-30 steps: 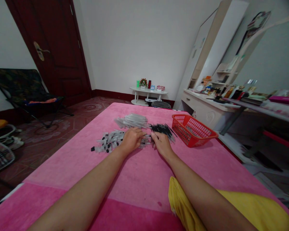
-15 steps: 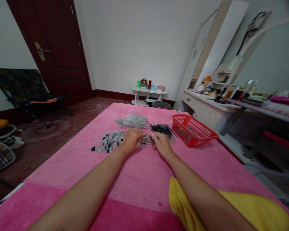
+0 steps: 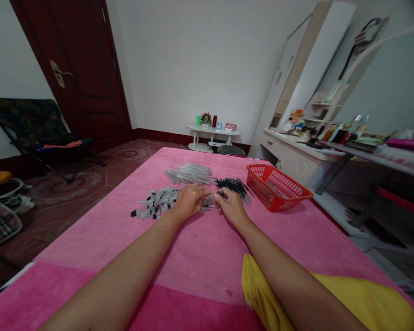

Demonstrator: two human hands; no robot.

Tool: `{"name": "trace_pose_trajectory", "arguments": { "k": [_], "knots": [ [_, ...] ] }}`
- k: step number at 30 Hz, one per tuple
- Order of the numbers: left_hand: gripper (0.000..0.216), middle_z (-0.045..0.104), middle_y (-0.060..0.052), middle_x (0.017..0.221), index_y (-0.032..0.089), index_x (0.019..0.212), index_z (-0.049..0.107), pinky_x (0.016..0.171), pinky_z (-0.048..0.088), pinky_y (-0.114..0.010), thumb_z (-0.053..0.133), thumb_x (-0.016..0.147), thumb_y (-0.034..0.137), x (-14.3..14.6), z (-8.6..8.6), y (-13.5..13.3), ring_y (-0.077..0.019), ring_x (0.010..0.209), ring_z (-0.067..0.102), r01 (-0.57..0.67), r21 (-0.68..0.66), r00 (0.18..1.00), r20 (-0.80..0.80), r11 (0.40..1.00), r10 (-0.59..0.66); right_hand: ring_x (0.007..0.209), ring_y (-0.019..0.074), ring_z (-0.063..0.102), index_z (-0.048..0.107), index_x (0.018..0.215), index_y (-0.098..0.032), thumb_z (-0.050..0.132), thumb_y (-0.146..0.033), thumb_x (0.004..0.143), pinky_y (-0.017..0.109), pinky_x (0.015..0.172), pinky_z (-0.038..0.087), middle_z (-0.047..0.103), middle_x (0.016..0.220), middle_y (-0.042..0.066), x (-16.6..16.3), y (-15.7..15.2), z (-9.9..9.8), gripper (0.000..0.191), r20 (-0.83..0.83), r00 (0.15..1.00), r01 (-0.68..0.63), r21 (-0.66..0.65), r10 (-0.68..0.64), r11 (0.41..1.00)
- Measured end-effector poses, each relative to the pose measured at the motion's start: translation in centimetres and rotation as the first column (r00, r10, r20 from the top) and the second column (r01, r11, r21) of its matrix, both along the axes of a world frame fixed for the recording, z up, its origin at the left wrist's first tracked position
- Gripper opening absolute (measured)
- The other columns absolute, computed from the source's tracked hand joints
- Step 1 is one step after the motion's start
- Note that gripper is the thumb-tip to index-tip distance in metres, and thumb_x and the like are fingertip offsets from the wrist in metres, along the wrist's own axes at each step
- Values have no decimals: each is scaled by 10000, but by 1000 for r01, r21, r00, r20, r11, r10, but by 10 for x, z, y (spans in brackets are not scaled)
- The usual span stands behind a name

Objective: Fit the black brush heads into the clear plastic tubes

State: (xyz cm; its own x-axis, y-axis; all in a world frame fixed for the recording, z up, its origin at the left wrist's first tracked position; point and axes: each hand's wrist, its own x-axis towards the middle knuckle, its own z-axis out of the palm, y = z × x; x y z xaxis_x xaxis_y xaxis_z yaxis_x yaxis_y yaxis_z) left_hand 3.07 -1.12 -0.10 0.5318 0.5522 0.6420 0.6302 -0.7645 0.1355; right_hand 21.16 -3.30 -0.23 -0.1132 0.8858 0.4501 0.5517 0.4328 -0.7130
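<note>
Slender tube (image 3: pixel 210 193) — small and blurred on my remote feed — spans the gap between the two hands at the centre of the frame, over the pink cover (image 3: pixel 193 257). I see the left hand (image 3: pixel 192 201) with fingers curled and tips pinching the tube's left end. The right hand (image 3: pixel 232 205) is half curled, thumb and forefinger drawn close at the other end; whether they grip it I can't make out.

I judge the tube very light and fairly stiff, likely smooth enough to roll or slip, and liable to crack if squeezed hard. I'd take it by fingertips along the barrel, steadying the far end lightly and keeping any force in line with its length.

Left of centre, black-ended pieces (image 3: pixel 158 202) lie heaped by the left hand; clear tubes (image 3: pixel 189 174) lie above them. Black rods (image 3: pixel 232 185) lie just beyond the right hand, near the red basket (image 3: pixel 263 189).
</note>
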Motion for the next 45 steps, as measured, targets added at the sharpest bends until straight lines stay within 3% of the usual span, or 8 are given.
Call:
{"name": "trace_pose_trajectory", "arguments": {
  "k": [8, 14, 20, 25, 32, 36, 40, 45],
  "knots": [
    [204, 633, -82, 878, 204, 950, 695, 765, 423, -319, 532, 828, 189, -3, 5, 1, -194, 867, 533, -25, 50, 993, 115, 998, 19, 384, 114, 504, 553, 656, -171, 315, -497, 908, 215, 419, 351, 567, 502, -6, 0, 2, -4, 476, -79, 996, -55, -175, 41, 983],
    [167, 578, -52, 886, 242, 921, 717, 737, 421, -305, 602, 805, 275, -10, 11, 6, -170, 839, 511, -242, 68, 848, 499, 968, 177, 597, 127, 557, 642, 712, -173, 640, -234, 717, 220, 558, 375, 650, 668, 1, 2, 4, -6, 61, 195, 981, 17, -10, -15, 1000],
    [167, 632, -33, 784, 171, 855, 716, 672, 456, -262, 641, 744, 270, -5, 10, 12, -149, 742, 570, -13, -150, 592, 796, 989, 129, 670, 133, 563, 652, 790, -194, 699, -175, 674, 224, 599, 367, 661, 766, 4, 2, 3, -8, 127, 361, 933, -12, 26, 2, 1000],
    [265, 665, -36, 740, 127, 837, 696, 644, 509, -268, 683, 680, 339, 3, 11, 11, -145, 651, 599, 248, -326, 355, 907, 912, 228, 780, 165, 591, 653, 870, -206, 698, -188, 705, 244, 666, 383, 663, 861, 30, 2, 0, -2, 173, 501, 865, -14, 18, 3, 1000],
    [326, 643, -19, 698, 117, 774, 651, 596, 524, -243, 729, 623, 394, 7, 13, 8, -113, 594, 585, 360, -375, 267, 919, 855, 290, 854, 212, 599, 649, 932, -206, 642, -243, 771, 271, 676, 374, 646, 934, 83, -1, -7, 3, 166, 656, 753, 54, 24, -56, 998],
    [357, 630, -17, 691, 113, 751, 627, 590, 527, -238, 735, 612, 424, 7, 13, 8, -106, 586, 579, 358, -377, 253, 920, 854, 300, 818, 202, 602, 646, 849, -180, 605, -237, 797, 264, 648, 372, 663, 894, 97, 2, -5, 2, 87, 562, 823, 96, 8, -84, 995],
    [404, 626, -12, 685, 111, 758, 608, 598, 532, -241, 731, 607, 465, 4, 9, 13, -100, 577, 587, 360, -376, 205, 925, 854, 321, 722, 169, 603, 646, 797, -174, 599, -198, 773, 248, 624, 399, 676, 776, 50, 6, 4, -4, 58, 279, 960, 60, -70, -38, 996],
    [429, 612, 4, 665, 114, 756, 591, 585, 532, -230, 741, 588, 478, 1, 5, 18, -88, 554, 588, 381, -376, 150, 927, 845, 345, 656, 145, 591, 654, 959, -175, 515, -139, 742, 241, 605, 439, 664, 758, 20, 7, 10, -12, 260, 30, 998, -49, -66, 51, 997]
  ]
}}
